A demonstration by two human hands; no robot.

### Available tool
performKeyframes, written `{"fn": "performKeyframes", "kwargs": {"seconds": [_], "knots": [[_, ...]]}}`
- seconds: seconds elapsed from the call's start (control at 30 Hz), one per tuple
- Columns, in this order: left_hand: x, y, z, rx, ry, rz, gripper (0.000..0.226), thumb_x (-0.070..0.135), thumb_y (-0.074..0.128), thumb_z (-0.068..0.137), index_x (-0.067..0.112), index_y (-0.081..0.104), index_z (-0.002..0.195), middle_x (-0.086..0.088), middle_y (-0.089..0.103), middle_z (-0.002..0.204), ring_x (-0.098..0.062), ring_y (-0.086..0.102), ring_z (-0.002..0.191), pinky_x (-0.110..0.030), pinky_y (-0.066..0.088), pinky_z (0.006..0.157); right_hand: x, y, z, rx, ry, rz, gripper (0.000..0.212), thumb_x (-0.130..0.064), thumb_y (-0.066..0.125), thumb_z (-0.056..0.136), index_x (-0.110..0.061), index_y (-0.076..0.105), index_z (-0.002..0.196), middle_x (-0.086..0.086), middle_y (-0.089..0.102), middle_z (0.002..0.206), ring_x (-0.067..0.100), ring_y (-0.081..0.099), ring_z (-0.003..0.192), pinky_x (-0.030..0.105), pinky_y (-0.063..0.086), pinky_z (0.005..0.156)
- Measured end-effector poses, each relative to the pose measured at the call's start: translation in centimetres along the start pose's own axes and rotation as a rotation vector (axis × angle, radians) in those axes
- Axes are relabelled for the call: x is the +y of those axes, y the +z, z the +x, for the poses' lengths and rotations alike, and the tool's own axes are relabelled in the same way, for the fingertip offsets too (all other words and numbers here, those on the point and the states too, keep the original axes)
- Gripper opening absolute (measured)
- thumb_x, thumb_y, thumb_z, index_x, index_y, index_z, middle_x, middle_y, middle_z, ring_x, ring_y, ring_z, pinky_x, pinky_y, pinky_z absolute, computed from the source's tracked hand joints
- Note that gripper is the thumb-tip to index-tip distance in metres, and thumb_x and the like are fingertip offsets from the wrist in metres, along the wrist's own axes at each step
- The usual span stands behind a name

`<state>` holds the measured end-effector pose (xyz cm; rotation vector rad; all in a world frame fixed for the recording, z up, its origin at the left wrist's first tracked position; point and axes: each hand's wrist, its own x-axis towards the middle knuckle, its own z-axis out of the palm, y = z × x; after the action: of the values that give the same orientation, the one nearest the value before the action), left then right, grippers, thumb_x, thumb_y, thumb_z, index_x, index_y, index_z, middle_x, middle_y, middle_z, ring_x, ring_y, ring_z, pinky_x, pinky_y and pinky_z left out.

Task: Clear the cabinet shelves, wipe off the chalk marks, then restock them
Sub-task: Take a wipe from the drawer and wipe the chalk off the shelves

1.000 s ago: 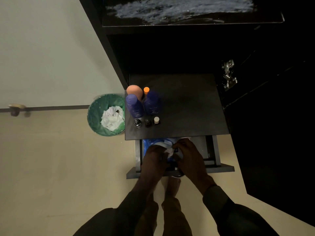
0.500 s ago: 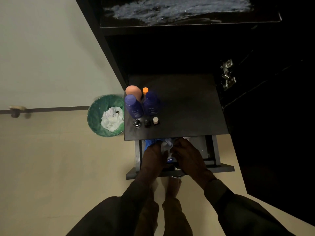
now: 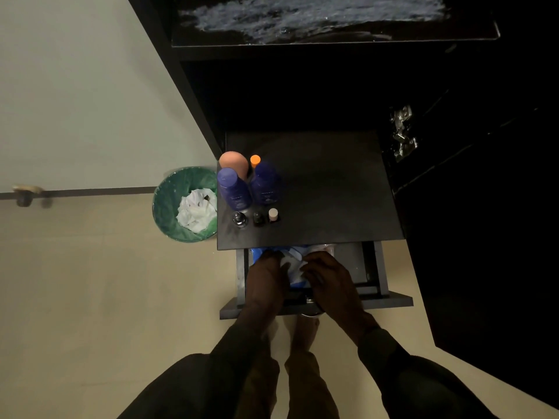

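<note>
Two hands work together low in the view, inside an open drawer [image 3: 373, 293] under a small dark table top [image 3: 329, 189]. My left hand [image 3: 266, 278] is pushed down on the left part of a blue packet [image 3: 295, 279], fingers bent over it, and my right hand [image 3: 328, 275] has its fingers curled at a white wipe [image 3: 289, 263] that sticks out between the two hands — it seems to pinch the sheet, but the exact grip is too dark to tell. I judge the step as pulling out a wipe for the chalk.

The wipe looks thin, soft and crumpled, very light and probably easy to tear, so it is best taken by a loose corner while the other hand keeps the packet down.

On the table top stand three tiny bottles [image 3: 256, 218] in a row, then two dark blue bottles [image 3: 234, 190], an orange sponge [image 3: 233, 161] and a small orange cap [image 3: 255, 159]. Beside the table a green bin [image 3: 169, 204] holds used white tissues.

Farthest, a black cabinet shelf [image 3: 332, 40] has a wide smear of white chalk [image 3: 317, 18] — not yet wiped, and bare of items.
</note>
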<state>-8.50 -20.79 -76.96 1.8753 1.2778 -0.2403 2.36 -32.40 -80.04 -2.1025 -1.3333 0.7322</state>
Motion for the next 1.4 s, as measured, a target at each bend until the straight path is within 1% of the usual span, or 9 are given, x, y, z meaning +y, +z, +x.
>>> {"fn": "performKeyframes", "kwargs": {"seconds": [0.17, 0.3, 0.5, 0.77, 0.87, 0.97, 1.1, 1.27, 1.4], "knots": [[-0.6, -1.0, -1.4, 0.103, 0.042, -0.069, 0.023, 0.022, 0.061, 0.094, 0.018, 0.058, 0.117, 0.001, 0.064, 0.115, -0.011, 0.06, 0.101, -0.032, 0.052, 0.093, 1.2, 0.4, -0.1, -0.057, 0.032, -0.083, 0.03, -0.008, 0.075, 0.079, -0.001, 0.067, 0.107, 0.02, 0.065, 0.116, 0.035, 0.064, 0.107, 0.05, 0.055, 0.09], [-1.1, -2.2, -2.6, 0.259, 0.116, -0.14, 0.02, 0.026, 0.062, 0.094, 0.018, 0.061, 0.112, 0.001, 0.063, 0.107, -0.015, 0.06, 0.097, -0.028, 0.049, 0.082, 1.6, 0.5, -0.1, -0.055, 0.071, -0.085, 0.035, -0.011, 0.074, 0.082, -0.003, 0.065, 0.115, 0.016, 0.062, 0.124, 0.03, 0.059, 0.116, 0.048, 0.049, 0.1], [0.2, -4.2, -5.6, 0.166, 0.186, -0.417, 0.016, 0.029, 0.058, 0.095, 0.026, 0.059, 0.111, 0.017, 0.062, 0.106, 0.003, 0.061, 0.094, -0.009, 0.047, 0.073, 0.8, 0.5, -0.2, 0.035, 0.065, -0.061, 0.032, -0.011, 0.075, 0.082, -0.004, 0.066, 0.112, 0.015, 0.065, 0.117, 0.029, 0.063, 0.107, 0.047, 0.054, 0.092], [1.5, -7.3, -8.8, 0.195, 0.109, -1.03, 0.017, 0.006, 0.042, 0.1, 0.002, 0.057, 0.105, -0.001, 0.072, 0.095, -0.017, 0.071, 0.086, -0.027, 0.059, 0.067, -2.2, 0.1, 0.5, 0.108, 0.107, 0.151, 0.045, -0.01, 0.069, 0.084, -0.013, 0.059, 0.128, 0.005, 0.055, 0.132, 0.019, 0.053, 0.122, 0.038, 0.049, 0.102], [1.4, -8.2, -9.3, 0.163, -0.039, -1.487, 0.02, 0.005, 0.038, 0.098, 0.0, 0.053, 0.111, -0.016, 0.071, 0.1, -0.034, 0.07, 0.096, -0.042, 0.059, 0.083, -2.8, 1.1, 0.8, 0.099, 0.211, 0.144, 0.048, -0.014, 0.072, 0.082, -0.015, 0.058, 0.128, 0.004, 0.055, 0.132, 0.02, 0.053, 0.121, 0.042, 0.051, 0.1], [0.9, -8.9, -9.7, 0.179, -0.135, -1.669, 0.019, 0.004, 0.035, 0.098, 0.004, 0.054, 0.102, -0.018, 0.071, 0.099, -0.039, 0.069, 0.099, -0.047, 0.056, 0.089, -2.9, 2.0, 1.2, 0.081, 0.295, 0.123, 0.044, -0.021, 0.073, 0.084, -0.019, 0.056, 0.125, 0.001, 0.057, 0.127, 0.016, 0.055, 0.116, 0.041, 0.053, 0.094], [0.2, -8.9, -10.1, 0.2, -0.184, -1.691, 0.018, 0.004, 0.036, 0.097, 0.008, 0.054, 0.093, -0.016, 0.071, 0.093, -0.038, 0.071, 0.092, -0.043, 0.06, 0.081, -3.7, 2.3, 2.3, 0.045, 0.46, 0.292, 0.042, -0.028, 0.07, 0.087, -0.021, 0.051, 0.125, -0.002, 0.06, 0.12, 0.012, 0.06, 0.11, 0.038, 0.053, 0.094], [0.0, -8.1, -10.7, 0.183, -0.192, -1.551, 0.022, 0.009, 0.045, 0.094, 0.005, 0.053, 0.114, -0.017, 0.073, 0.099, -0.038, 0.07, 0.096, -0.045, 0.059, 0.083, -5.2, 2.6, 2.8, -0.071, 0.448, 0.263, 0.059, -0.008, 0.067, 0.088, -0.017, 0.042, 0.141, 0.003, 0.056, 0.133, 0.018, 0.053, 0.124, 0.036, 0.048, 0.102], [0.6, -8.2, -10.9, 0.131, -0.12, -1.461, 0.038, 0.017, 0.057, 0.085, -0.002, 0.053, 0.117, -0.025, 0.069, 0.109, -0.044, 0.067, 0.101, -0.054, 0.055, 0.09, -6.5, 0.5, 2.1, 0.113, 0.497, 0.333, 0.033, -0.007, 0.063, 0.091, -0.013, 0.058, 0.123, 0.005, 0.068, 0.112, 0.018, 0.064, 0.107, 0.013, 0.048, 0.088]]}}
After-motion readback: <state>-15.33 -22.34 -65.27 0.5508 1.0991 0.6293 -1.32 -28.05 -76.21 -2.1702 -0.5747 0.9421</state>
